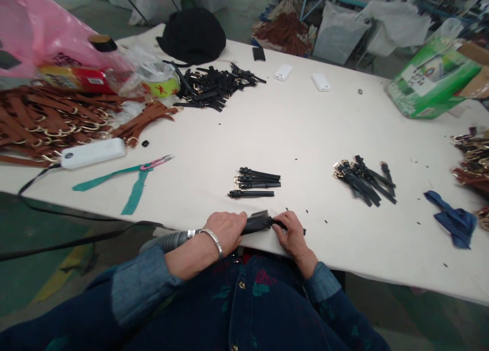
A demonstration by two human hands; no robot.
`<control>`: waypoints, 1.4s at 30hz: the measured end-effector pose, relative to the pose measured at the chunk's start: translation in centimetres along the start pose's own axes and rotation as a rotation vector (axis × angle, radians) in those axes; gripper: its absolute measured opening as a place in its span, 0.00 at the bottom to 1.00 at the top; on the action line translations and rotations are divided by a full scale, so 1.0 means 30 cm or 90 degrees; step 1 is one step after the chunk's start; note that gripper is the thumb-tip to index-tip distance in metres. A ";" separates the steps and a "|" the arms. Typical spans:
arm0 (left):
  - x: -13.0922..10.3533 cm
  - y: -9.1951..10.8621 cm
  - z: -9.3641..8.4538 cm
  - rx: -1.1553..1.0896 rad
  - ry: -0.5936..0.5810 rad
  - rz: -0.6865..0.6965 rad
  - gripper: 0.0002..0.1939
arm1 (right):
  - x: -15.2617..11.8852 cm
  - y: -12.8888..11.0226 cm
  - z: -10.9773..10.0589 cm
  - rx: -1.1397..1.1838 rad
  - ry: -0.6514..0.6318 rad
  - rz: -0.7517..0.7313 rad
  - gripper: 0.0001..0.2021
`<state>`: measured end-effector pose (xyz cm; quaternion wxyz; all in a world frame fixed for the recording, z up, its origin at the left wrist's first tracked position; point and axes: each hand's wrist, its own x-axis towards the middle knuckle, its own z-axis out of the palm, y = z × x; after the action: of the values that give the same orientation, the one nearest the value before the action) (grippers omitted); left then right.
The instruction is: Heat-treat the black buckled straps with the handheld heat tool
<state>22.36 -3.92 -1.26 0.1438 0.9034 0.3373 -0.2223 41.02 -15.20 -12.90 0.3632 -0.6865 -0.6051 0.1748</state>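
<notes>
At the table's front edge, my left hand (225, 232) is wrapped round a black tool (257, 222) with a flat dark end and a grey hose-like part behind the wrist. My right hand (291, 233) pinches a short black strap (280, 223), held against the tool's end. Just beyond my hands lies a neat row of black buckled straps (260, 178). A looser group of similar black straps (364, 180) rests to the right. The exact contact between strap and tool is too small to make out.
Brown straps (49, 116), a white power bank (93, 153) and green-handled snips (133, 175) lie left. Behind are a black strap pile (217, 86), a black cap (194, 35) and white devices (283, 73). A green box (428, 81) and blue cloth (454, 221) lie right.
</notes>
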 end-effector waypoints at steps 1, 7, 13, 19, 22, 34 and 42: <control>0.007 0.003 -0.001 0.002 0.005 -0.003 0.14 | 0.000 0.001 0.001 -0.002 0.003 0.001 0.08; -0.022 -0.044 0.027 0.015 -0.008 -0.029 0.15 | -0.003 -0.006 -0.003 -0.004 -0.013 -0.007 0.08; -0.011 -0.007 0.016 0.007 0.019 -0.009 0.14 | -0.001 -0.006 0.000 -0.016 -0.007 -0.004 0.07; 0.024 0.008 0.023 -0.031 0.029 -0.049 0.15 | -0.002 -0.005 -0.002 -0.019 0.007 0.000 0.08; -0.003 -0.042 0.037 -0.016 0.009 -0.064 0.16 | -0.002 -0.007 -0.002 -0.016 0.015 -0.001 0.09; 0.017 -0.009 0.037 -0.014 0.054 -0.056 0.15 | -0.003 -0.017 0.009 -0.040 0.029 -0.001 0.10; -0.023 -0.098 0.045 -0.018 0.046 -0.103 0.16 | -0.014 -0.044 0.003 -0.129 0.022 -0.002 0.00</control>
<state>19.51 -2.72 -2.40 0.1256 0.8786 0.4172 -0.1955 39.94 -15.58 -12.12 0.3026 -0.7217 -0.6145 0.1004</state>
